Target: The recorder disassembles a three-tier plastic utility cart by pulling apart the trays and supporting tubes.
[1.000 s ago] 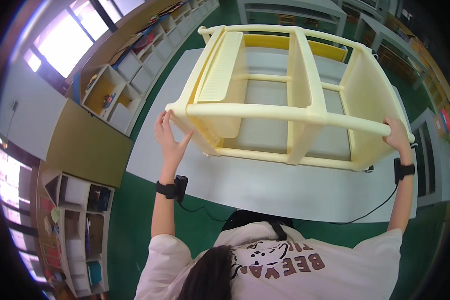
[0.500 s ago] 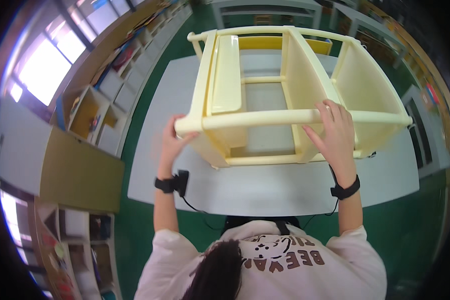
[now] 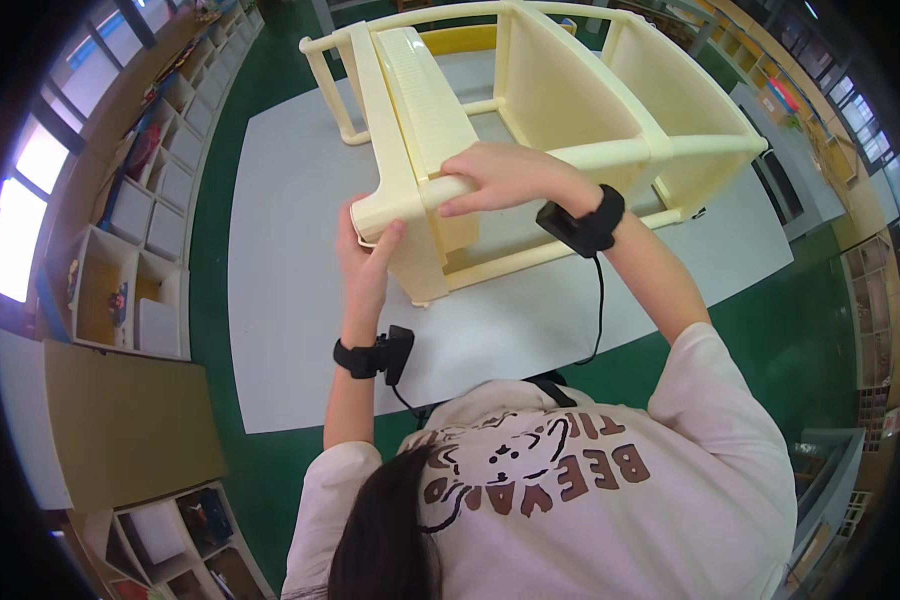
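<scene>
A cream plastic shelf rack (image 3: 590, 105) lies on its side on the white table (image 3: 295, 330). It has flat shelf panels joined by round poles. My left hand (image 3: 365, 255) is closed around the rack's near left corner, thumb on top. Just to its right, my right hand (image 3: 510, 178) wraps round the near upper pole beside the left end panel (image 3: 420, 95). Its thumb and fingers pinch the pole near the joint. Each wrist wears a black strap with a small black device and a cable.
Low shelving with cubbies (image 3: 120, 285) runs along the left wall under windows. A tan cabinet (image 3: 135, 420) stands near the left. A yellow panel (image 3: 460, 38) shows behind the rack. At the right is a grey table (image 3: 785, 150), over a green floor (image 3: 670, 305).
My right hand has slid left along the near pole to the rack's left end. My left hand stays at the corner. The view has shifted and turned, so the rack appears tilted.
</scene>
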{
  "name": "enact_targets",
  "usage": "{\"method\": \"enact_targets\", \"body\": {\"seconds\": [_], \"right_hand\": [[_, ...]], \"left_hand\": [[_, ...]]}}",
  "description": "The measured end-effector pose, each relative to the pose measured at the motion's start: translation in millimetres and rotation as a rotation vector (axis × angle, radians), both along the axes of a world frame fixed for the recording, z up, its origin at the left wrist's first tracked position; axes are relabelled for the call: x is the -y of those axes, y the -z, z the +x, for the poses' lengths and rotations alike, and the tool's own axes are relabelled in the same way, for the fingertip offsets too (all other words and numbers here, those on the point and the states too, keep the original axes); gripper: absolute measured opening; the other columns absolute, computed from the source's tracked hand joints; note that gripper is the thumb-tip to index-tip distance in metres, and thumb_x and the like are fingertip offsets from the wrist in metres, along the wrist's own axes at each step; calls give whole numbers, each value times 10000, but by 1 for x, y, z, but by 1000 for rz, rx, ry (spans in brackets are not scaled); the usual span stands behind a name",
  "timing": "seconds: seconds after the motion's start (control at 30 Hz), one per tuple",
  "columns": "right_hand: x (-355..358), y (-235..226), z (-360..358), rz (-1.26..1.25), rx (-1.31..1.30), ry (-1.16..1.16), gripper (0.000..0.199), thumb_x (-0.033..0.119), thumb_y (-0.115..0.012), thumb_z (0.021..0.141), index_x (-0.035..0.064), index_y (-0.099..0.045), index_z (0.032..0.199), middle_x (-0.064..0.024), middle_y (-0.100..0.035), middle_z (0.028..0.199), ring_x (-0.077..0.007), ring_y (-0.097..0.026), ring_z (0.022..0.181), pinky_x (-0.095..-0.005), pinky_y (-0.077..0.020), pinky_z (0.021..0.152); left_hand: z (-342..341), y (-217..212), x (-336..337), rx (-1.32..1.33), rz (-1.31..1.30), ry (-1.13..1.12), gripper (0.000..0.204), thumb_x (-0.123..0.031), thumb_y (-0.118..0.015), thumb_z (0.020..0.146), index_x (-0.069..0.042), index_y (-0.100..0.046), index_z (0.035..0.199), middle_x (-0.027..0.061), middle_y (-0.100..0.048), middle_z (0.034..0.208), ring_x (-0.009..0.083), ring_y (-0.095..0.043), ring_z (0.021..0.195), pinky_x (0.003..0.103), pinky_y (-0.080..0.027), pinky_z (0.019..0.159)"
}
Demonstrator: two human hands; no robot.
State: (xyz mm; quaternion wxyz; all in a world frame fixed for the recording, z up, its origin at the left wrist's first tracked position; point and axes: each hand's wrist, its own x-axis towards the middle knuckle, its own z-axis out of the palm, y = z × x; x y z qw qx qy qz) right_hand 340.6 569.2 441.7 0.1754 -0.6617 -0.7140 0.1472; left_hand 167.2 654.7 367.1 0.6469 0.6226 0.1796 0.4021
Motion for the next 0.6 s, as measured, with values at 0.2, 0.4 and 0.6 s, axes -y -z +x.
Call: {"method": "enact_targets", "body": {"seconds": [0.2, 0.4, 0.6], "right_hand": [[-4, 5, -20, 202, 306, 10, 486, 496, -529, 705, 16, -483, 652, -148, -515, 566, -307, -525, 561, -361, -404, 517], [-2, 9, -22, 302, 409, 34, 545, 554, -518, 664, 15, -459, 610, -124, -500, 514, -292, -525, 502, -343, -411, 457], [-3, 8, -22, 359, 402, 49, 558, 567, -534, 638, 17, -456, 579, -121, -497, 507, -279, -527, 497, -332, -412, 454]], "left_hand": [[3, 44, 12, 112, 103, -156, 509, -112, -669, 660, -1, -391, 1072, 81, -485, 989, 138, -475, 907, 266, -406, 753], [4, 59, 8, 8, 78, -180, 457, -105, -697, 637, 18, -451, 1001, 83, -554, 900, 138, -529, 798, 258, -434, 688], [3, 56, 6, 0, 66, -186, 429, -120, -707, 634, 20, -475, 967, 72, -568, 875, 127, -535, 774, 258, -437, 680]]}}
